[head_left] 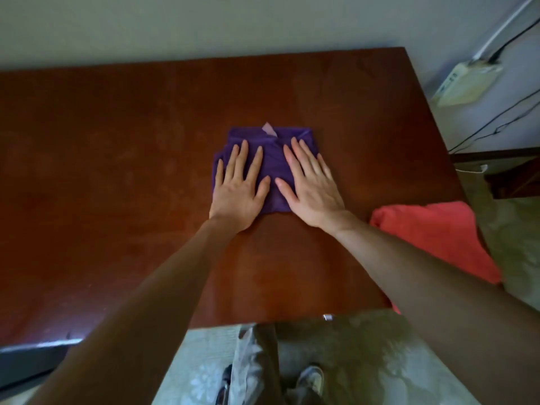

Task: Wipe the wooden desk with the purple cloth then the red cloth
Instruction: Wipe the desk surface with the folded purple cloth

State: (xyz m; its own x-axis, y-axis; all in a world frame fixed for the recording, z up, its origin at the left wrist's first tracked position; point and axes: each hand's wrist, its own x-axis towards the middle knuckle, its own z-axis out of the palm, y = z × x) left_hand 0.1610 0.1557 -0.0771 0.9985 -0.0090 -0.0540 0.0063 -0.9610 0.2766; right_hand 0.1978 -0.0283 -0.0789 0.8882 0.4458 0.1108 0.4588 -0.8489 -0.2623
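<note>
A folded purple cloth (pixel 271 159) lies flat near the middle of the wooden desk (pixel 117 171), with a pale tag showing at its far edge. My left hand (pixel 239 188) presses flat on the cloth's left half, fingers straight and spread. My right hand (pixel 309 185) lies flat on its right half in the same way. The thumbs nearly meet over the cloth's centre. A red cloth (pixel 438 238) lies at the desk's near right corner, partly overhanging the right edge, apart from both hands.
A wall runs along the desk's far edge. To the right, a white box (pixel 467 83) with cables sits by the wall, above a dark low piece of furniture (pixel 511 176). Patterned floor and my shoes (pixel 309 378) show below the desk's near edge.
</note>
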